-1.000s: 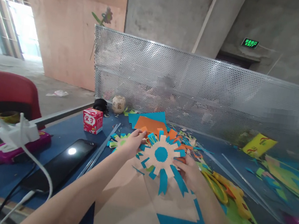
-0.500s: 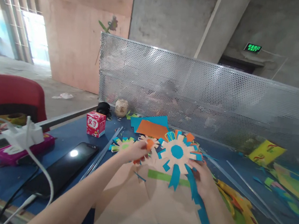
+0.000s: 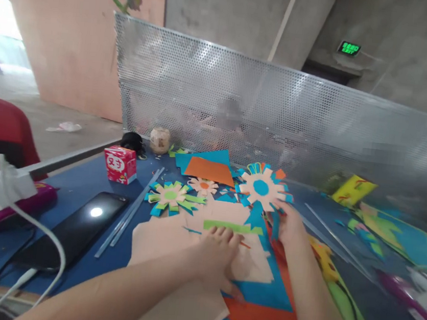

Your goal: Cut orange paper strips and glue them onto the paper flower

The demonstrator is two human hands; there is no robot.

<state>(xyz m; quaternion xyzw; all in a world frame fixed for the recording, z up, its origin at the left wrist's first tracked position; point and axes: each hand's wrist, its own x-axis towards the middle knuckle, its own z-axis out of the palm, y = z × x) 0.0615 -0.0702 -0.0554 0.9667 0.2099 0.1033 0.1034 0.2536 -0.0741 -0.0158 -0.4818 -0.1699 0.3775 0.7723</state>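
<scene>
"What's new?"
"The left hand (image 3: 220, 256) left the little flower (image 3: 203, 186); it's on pale paper (image 3: 158, 241), this side of the orange sheet (image 3: 210, 170); can't tell if it grips."
"The big flower (image 3: 261, 187)?"
"Right of the orange sheet; the right hand (image 3: 291, 225) pinches its edge, fingers closed; it faces us, tails (image 3: 255, 216) pointing our way, lengthwise."

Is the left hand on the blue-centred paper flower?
No, the left hand rests on the pale paper, while the right hand holds the blue-centred paper flower.
</scene>
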